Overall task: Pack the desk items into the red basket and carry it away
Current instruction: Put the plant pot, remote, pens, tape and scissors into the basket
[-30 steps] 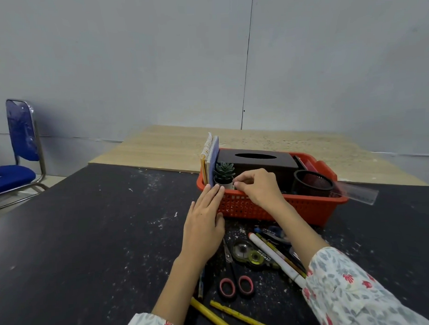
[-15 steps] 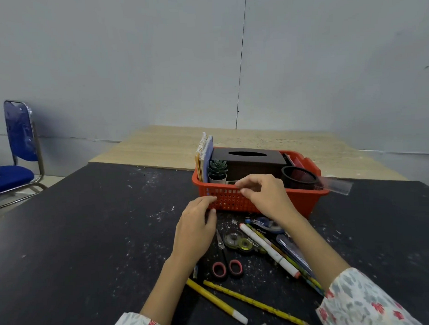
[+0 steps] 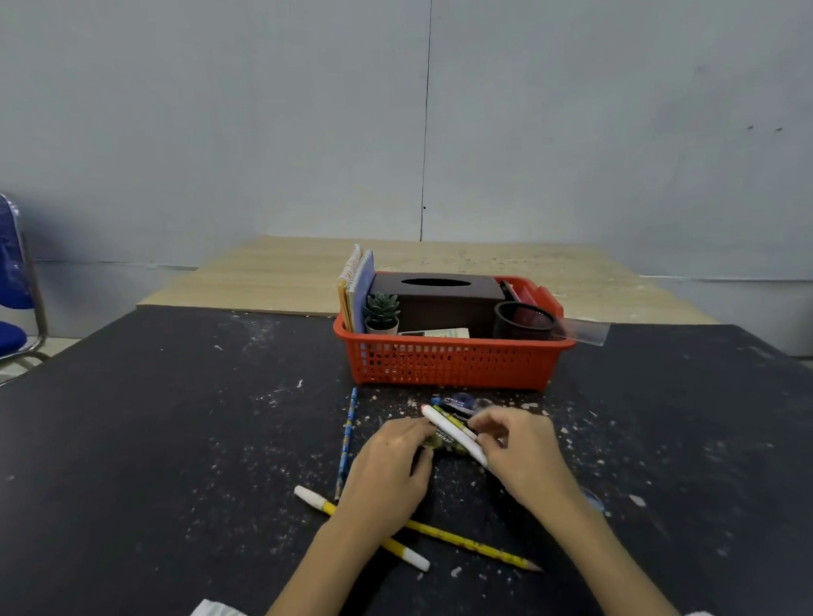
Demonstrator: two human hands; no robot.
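Here the red basket [image 3: 448,364] stands on the black table [image 3: 170,454], beyond both hands and apart from them. Inside it, notebooks [image 3: 355,286] stand upright against the left wall, with a small potted plant [image 3: 382,313] just beside them, a dark tissue box [image 3: 441,297] along the back, and a black mesh cup [image 3: 525,319] at the right end. A clear ruler [image 3: 585,331] pokes out over the right rim.

Near the person, the loose items lie in a small heap. The right hand [image 3: 522,456] has its fingers curled around a white marker [image 3: 453,433], which slants up to the left. The left hand [image 3: 391,460] lies palm down on the heap with its fingertips bent onto something small by the marker; it seems to be pinching it, but the thing is blurred and I cannot tell what it is or whether it is truly held. A blue correction-tape case [image 3: 458,402] sits just behind the marker. A blue pencil [image 3: 347,441] lies to the left of the left hand. A yellow pen with white ends [image 3: 319,502] and a yellow pencil [image 3: 477,545] lie nearer the person, partly under the left forearm.

A blue chair [image 3: 3,285] stands at the far left.
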